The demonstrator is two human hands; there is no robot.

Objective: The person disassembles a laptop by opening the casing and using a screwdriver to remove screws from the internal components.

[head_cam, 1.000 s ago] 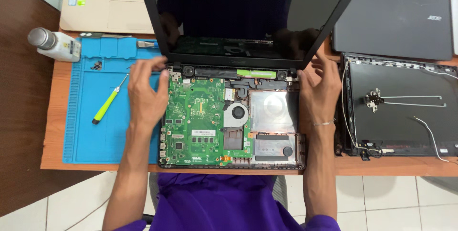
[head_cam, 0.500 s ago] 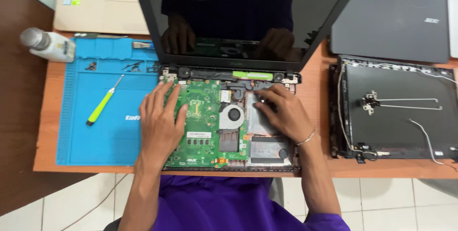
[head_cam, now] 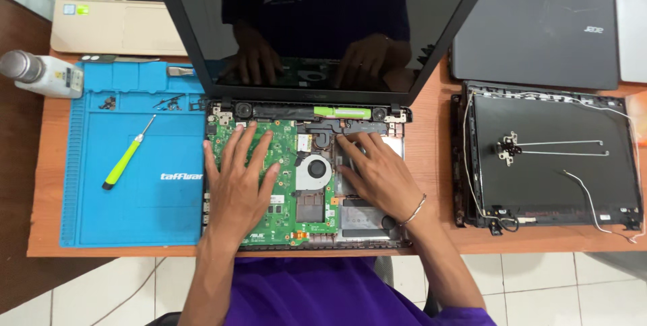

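Both hands lie flat and spread inside the opened laptop base, holding nothing. The left hand presses on the green mainboard, and the right hand rests beside the round fan, fingertips near the hinge edge under the raised screen. It looks like a stage of feeling or seating the board (not screw work, since the yellow-green screwdriver lies untouched on the blue mat). Any lifting would need a finger grip at the board's edge. The mat's upper trays hold some small screws; a white bottle lies at the far left
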